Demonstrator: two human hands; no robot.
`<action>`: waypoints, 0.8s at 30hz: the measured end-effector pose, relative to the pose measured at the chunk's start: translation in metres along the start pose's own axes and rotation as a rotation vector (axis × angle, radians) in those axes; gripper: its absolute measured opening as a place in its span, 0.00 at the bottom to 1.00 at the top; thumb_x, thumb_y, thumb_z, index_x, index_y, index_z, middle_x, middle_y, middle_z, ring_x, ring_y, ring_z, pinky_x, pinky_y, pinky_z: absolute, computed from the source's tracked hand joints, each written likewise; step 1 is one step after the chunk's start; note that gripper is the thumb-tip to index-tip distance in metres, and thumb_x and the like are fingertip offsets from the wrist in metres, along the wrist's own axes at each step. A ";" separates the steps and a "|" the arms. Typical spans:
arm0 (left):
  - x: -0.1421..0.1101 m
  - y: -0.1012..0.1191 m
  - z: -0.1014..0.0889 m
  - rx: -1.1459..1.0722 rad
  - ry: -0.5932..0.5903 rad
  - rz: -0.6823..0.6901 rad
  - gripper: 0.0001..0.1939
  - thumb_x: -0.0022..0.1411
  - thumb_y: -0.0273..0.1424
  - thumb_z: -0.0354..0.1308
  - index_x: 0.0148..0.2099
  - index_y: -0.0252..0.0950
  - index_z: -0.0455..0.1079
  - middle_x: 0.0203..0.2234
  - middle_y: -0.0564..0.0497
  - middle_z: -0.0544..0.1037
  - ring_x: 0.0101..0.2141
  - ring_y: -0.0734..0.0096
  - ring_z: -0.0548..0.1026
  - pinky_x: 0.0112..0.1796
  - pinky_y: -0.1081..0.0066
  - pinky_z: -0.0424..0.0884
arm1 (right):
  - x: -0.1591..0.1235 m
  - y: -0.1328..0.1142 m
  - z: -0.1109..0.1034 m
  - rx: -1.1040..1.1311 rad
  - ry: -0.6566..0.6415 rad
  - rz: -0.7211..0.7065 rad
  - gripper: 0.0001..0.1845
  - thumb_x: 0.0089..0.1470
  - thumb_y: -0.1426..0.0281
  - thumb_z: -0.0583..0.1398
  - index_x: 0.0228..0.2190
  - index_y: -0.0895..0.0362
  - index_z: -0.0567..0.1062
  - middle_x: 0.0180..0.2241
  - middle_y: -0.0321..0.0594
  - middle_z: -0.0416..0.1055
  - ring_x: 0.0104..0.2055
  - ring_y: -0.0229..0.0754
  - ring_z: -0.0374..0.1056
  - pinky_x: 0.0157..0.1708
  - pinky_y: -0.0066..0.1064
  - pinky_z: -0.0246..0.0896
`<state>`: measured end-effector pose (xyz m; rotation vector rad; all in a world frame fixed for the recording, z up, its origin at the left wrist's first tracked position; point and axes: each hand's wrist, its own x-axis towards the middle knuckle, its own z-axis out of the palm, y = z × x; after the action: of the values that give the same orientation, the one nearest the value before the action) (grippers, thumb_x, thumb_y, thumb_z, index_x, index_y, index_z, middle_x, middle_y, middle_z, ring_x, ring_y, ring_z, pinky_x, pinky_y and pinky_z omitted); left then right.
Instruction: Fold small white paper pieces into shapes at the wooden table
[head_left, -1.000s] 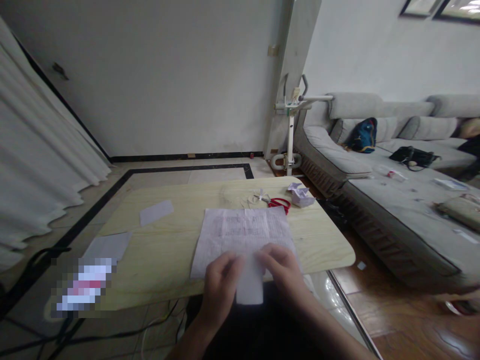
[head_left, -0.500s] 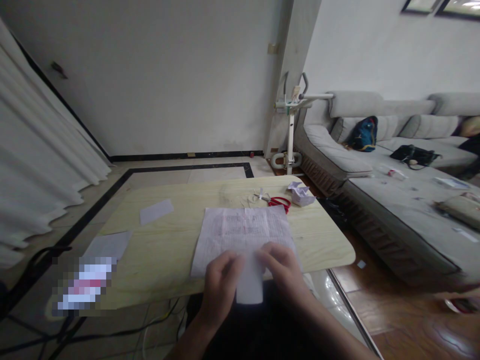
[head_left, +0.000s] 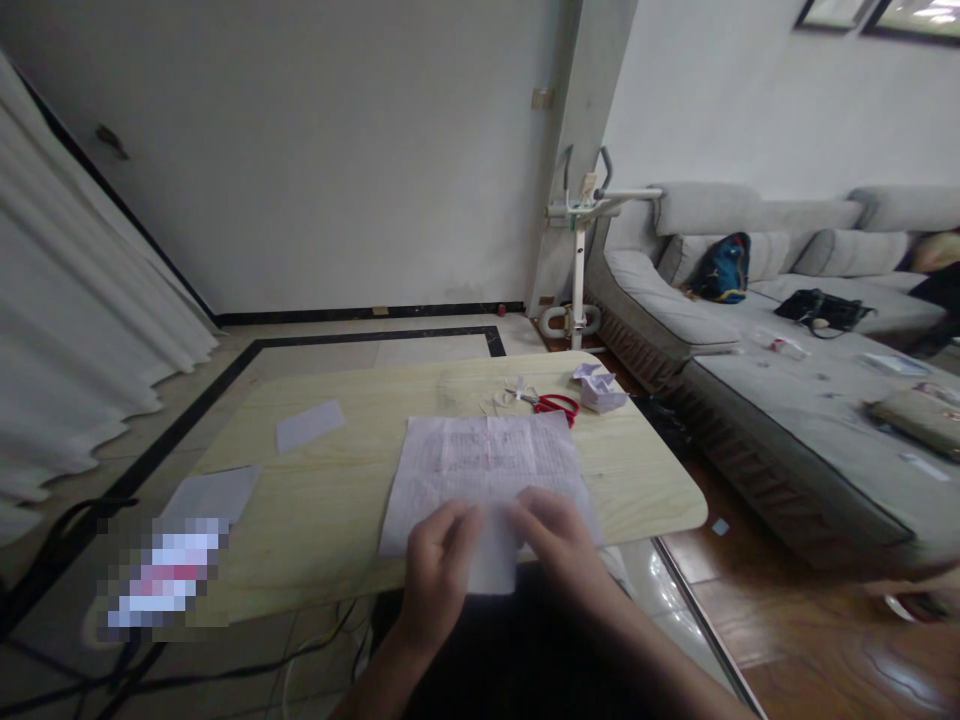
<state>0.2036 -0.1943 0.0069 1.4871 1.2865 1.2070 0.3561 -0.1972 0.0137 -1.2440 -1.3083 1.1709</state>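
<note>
Between my two hands is a strip of white paper [head_left: 493,555], held upright over the table's near edge. My left hand [head_left: 441,565] pinches its left side near the top, fingers curled. On the opposite side, my right hand [head_left: 555,535] is closed on the paper's upper right edge. The hands and the strip are slightly blurred. Beneath and beyond them a large creased printed sheet [head_left: 487,450] lies flat on the pale wooden table [head_left: 345,520]. Red-handled scissors [head_left: 556,405] rest just past the sheet's far right corner.
A folded paper shape [head_left: 600,388] stands by the scissors, with thin scraps around the blades. Two pale paper pieces, a small one [head_left: 309,425] and a larger one [head_left: 214,495], lie at left near a pixelated patch. A grey sofa [head_left: 795,400] is on the right.
The paper strip's lower end has risen slightly and tilted while both hands keep hold of it. The view has shifted a little; the things on the table stay put.
</note>
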 end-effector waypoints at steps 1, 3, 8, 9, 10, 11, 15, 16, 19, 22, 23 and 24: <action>0.000 0.000 0.000 0.009 -0.005 0.009 0.17 0.62 0.36 0.53 0.23 0.36 0.62 0.16 0.58 0.62 0.20 0.75 0.61 0.19 0.77 0.56 | 0.000 -0.001 0.000 -0.017 0.008 -0.014 0.20 0.56 0.60 0.59 0.18 0.57 0.66 0.19 0.33 0.60 0.24 0.36 0.57 0.24 0.27 0.53; 0.002 0.001 -0.002 0.029 -0.019 0.021 0.16 0.63 0.36 0.52 0.23 0.36 0.63 0.16 0.58 0.62 0.20 0.75 0.61 0.20 0.77 0.56 | 0.000 -0.002 0.000 -0.067 0.027 -0.052 0.21 0.57 0.60 0.58 0.17 0.57 0.66 0.19 0.33 0.61 0.23 0.36 0.57 0.24 0.27 0.52; 0.003 0.000 -0.004 0.049 -0.032 0.019 0.17 0.63 0.36 0.52 0.23 0.36 0.62 0.17 0.58 0.60 0.20 0.76 0.59 0.20 0.77 0.55 | -0.001 0.005 0.000 -0.221 0.057 -0.132 0.21 0.58 0.61 0.57 0.18 0.57 0.66 0.19 0.33 0.61 0.25 0.37 0.58 0.27 0.29 0.53; 0.003 0.000 -0.004 0.046 -0.031 0.004 0.17 0.63 0.36 0.52 0.22 0.37 0.61 0.16 0.58 0.59 0.20 0.76 0.59 0.20 0.77 0.55 | -0.001 0.007 0.000 -0.235 0.059 -0.146 0.21 0.59 0.60 0.56 0.18 0.57 0.66 0.19 0.33 0.61 0.25 0.38 0.58 0.27 0.29 0.52; 0.003 -0.001 -0.004 0.043 -0.032 -0.014 0.17 0.63 0.36 0.52 0.22 0.37 0.60 0.16 0.58 0.58 0.20 0.76 0.59 0.19 0.77 0.54 | -0.002 0.009 0.000 -0.240 0.060 -0.156 0.21 0.59 0.59 0.56 0.18 0.56 0.65 0.19 0.33 0.60 0.25 0.38 0.58 0.27 0.29 0.52; 0.003 -0.001 -0.003 0.040 -0.035 -0.031 0.17 0.62 0.37 0.52 0.22 0.37 0.60 0.16 0.58 0.58 0.19 0.76 0.58 0.19 0.77 0.54 | -0.002 0.010 0.000 -0.235 0.061 -0.158 0.21 0.59 0.59 0.56 0.18 0.56 0.64 0.20 0.33 0.59 0.26 0.38 0.57 0.27 0.29 0.52; 0.003 0.000 -0.003 0.025 -0.049 -0.071 0.17 0.61 0.37 0.53 0.21 0.37 0.59 0.17 0.58 0.58 0.21 0.75 0.59 0.20 0.77 0.56 | -0.004 0.009 0.000 -0.181 0.058 -0.120 0.22 0.59 0.58 0.55 0.18 0.55 0.61 0.20 0.32 0.56 0.26 0.38 0.56 0.26 0.28 0.52; 0.003 0.001 -0.003 0.021 -0.056 -0.080 0.17 0.61 0.37 0.53 0.21 0.37 0.59 0.17 0.58 0.58 0.21 0.75 0.59 0.21 0.76 0.56 | -0.004 0.008 0.000 -0.169 0.057 -0.108 0.22 0.59 0.58 0.55 0.18 0.55 0.60 0.20 0.32 0.55 0.26 0.38 0.55 0.26 0.28 0.52; 0.003 0.003 -0.004 0.015 -0.057 -0.092 0.18 0.60 0.37 0.53 0.21 0.37 0.58 0.16 0.58 0.58 0.20 0.75 0.59 0.21 0.76 0.57 | -0.002 0.008 0.000 -0.119 0.023 -0.069 0.21 0.58 0.60 0.55 0.18 0.55 0.59 0.20 0.31 0.55 0.25 0.37 0.55 0.26 0.28 0.53; 0.003 0.004 -0.005 0.020 -0.025 -0.086 0.18 0.60 0.37 0.53 0.20 0.37 0.58 0.16 0.58 0.58 0.20 0.75 0.59 0.20 0.76 0.57 | -0.002 0.010 0.000 -0.028 -0.089 0.006 0.20 0.58 0.59 0.55 0.20 0.56 0.64 0.21 0.32 0.58 0.25 0.36 0.57 0.25 0.27 0.54; 0.004 0.004 -0.005 0.028 -0.019 -0.079 0.18 0.60 0.38 0.53 0.20 0.37 0.59 0.15 0.58 0.59 0.20 0.75 0.60 0.20 0.76 0.57 | -0.002 0.010 0.001 -0.003 -0.129 0.029 0.19 0.58 0.59 0.56 0.21 0.57 0.65 0.21 0.33 0.59 0.25 0.36 0.57 0.25 0.27 0.54; 0.005 0.003 -0.005 0.036 -0.015 -0.071 0.18 0.60 0.38 0.53 0.21 0.37 0.61 0.15 0.57 0.60 0.20 0.74 0.61 0.20 0.76 0.58 | -0.003 0.011 0.001 0.014 -0.158 0.046 0.19 0.58 0.58 0.56 0.21 0.58 0.67 0.21 0.33 0.60 0.25 0.36 0.57 0.24 0.26 0.54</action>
<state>0.1995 -0.1904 0.0118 1.4616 1.3458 1.1302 0.3561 -0.2000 0.0026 -1.1968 -1.3906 1.3315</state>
